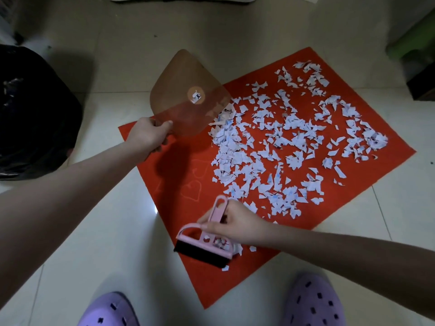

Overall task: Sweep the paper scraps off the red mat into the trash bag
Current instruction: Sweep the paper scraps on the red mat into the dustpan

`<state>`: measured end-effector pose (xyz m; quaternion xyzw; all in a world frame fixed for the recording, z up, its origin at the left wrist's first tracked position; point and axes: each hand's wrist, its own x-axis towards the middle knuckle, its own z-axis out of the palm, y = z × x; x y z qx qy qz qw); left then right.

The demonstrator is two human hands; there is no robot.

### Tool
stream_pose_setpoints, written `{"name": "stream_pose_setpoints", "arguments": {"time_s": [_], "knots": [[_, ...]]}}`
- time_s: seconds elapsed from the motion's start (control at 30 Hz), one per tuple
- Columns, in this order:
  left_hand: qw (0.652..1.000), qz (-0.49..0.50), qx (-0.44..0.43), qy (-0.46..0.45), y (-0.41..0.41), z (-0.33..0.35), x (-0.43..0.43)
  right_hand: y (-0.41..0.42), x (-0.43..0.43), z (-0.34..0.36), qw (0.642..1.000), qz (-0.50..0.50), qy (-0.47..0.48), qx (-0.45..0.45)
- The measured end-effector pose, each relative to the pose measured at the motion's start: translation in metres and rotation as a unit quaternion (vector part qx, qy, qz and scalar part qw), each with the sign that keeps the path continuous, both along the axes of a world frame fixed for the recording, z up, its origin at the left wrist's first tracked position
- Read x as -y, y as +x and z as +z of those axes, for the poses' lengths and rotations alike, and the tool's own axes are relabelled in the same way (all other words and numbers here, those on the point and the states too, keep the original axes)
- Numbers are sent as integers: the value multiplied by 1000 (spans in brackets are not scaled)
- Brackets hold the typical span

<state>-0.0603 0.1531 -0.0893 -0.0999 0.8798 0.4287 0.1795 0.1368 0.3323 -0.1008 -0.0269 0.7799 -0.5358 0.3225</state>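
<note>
floor tiles (94,231), pale and glossy, carry a rectangular red felt mat (188,165) set cornerwise in front of you. a black plastic trash bag (35,109) sits at your far left, well apart from the mat. torn white paper scraps (270,142) cover the mat's middle and right. a translucent brown plastic dustpan (186,90) hangs tilted above the mat's far left edge, pinched at its rim by your left hand (146,135). a pink hand brush with black bristles (207,241) is bristles-down at the mat's near edge, its handle gripped by your right hand (235,222).
</note>
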Motion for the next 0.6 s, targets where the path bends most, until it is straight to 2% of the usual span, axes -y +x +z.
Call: {"name": "stream_pose_setpoints", "arguments": {"time_s": [0.13,0.2,0.27,0.43,0.5,0.6], "knots": [[1000,-4,-3,3,1,0,-2,21,2,-15,999,22,23,-40],[1000,-6,-2,3,1,0,-3,18,-3,-15,997,-9,42,-60],[1000,-8,-1,3,2,0,-2,6,-14,-5,987,-49,85,-127],[1000,-9,4,6,3,0,-2,-32,-52,26,943,-247,90,-206],[1000,-9,5,3,3,0,-3,-37,-57,29,931,-255,101,-240],[1000,-8,3,-1,3,-2,-5,-34,-56,31,941,-239,73,-227]]}}
